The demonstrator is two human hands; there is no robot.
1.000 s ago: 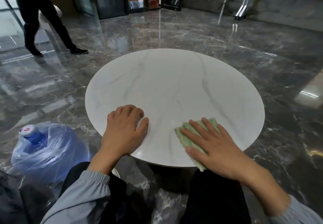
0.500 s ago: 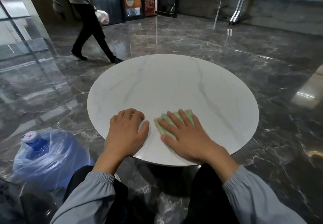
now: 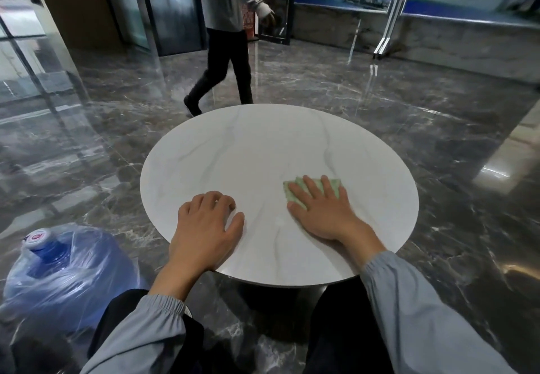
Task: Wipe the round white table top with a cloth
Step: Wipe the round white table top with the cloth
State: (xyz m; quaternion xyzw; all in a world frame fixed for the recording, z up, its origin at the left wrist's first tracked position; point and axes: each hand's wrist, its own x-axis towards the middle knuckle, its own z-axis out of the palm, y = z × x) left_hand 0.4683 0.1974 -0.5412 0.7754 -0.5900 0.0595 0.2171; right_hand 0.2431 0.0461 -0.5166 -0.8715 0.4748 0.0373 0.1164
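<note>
Head camera, looking down and forward: a round white bench with faint grey veins fills the middle of the frame, standing on a dark, glossy marble floor. A small pale green cloth lies on the bench top, right of centre and towards the near edge. The right hand lies flat on top of it, palm down. Its fingers are straight and spread, pressing the cloth onto the surface rather than gripping it. Green shows past the fingertips and at the thumb side, and the rest of the cloth is under the hand.

The left hand rests on the bench at lower centre, near the rim and apart from the cloth. Its fingers are curled in at the knuckles with the thumb out to the side, and it holds nothing. The fingertips are tucked out of sight, so how hard they bear down cannot be told.

Both forearms wear grey sleeves with gathered cuffs, and dark trousers show below them at the bottom edge.

At lower left a blue water bottle wrapped in clear plastic stands on the floor, beside the bench but not touching it.

At upper centre, beyond the far rim, a passer-by in a grey top and dark trousers is in mid-stride on the floor.
</note>
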